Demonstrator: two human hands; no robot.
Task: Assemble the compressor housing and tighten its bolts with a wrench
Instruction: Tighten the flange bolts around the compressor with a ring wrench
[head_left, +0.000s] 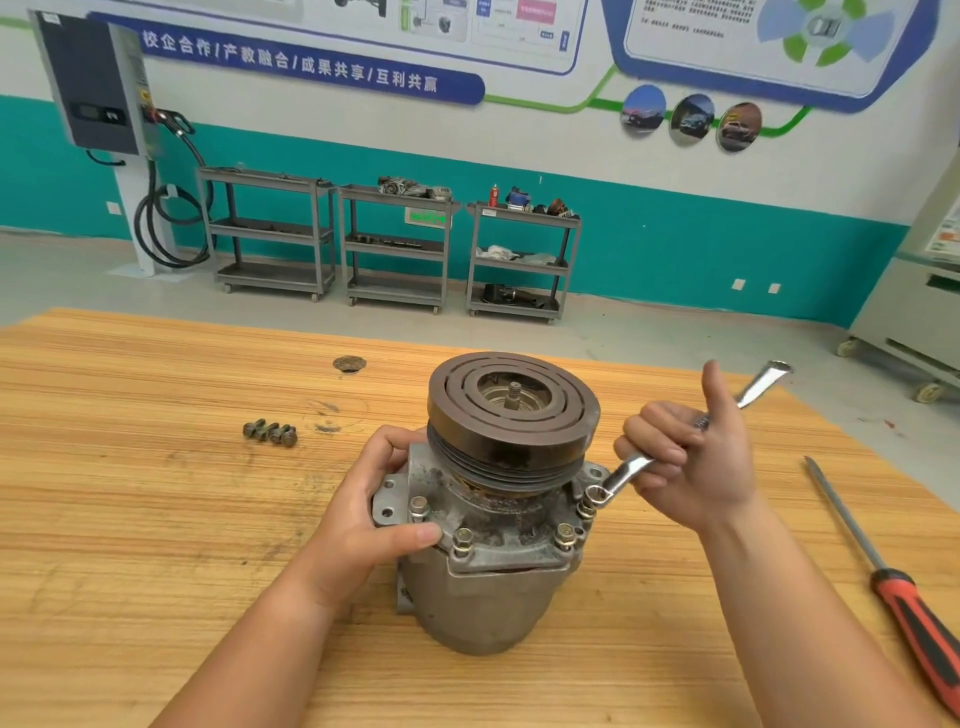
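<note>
Left hand (363, 519) grips the compressor housing (488, 592); right hand (691, 462) clasps the wrench (626, 472) seated on a bolt (587, 508).

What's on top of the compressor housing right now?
A dark grooved pulley sits on the compressor housing, a threaded shaft end poking up in its centre. Whatever lies beneath the pulley is covered.

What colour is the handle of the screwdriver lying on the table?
Red and black, on the screwdriver in the head view.
</note>
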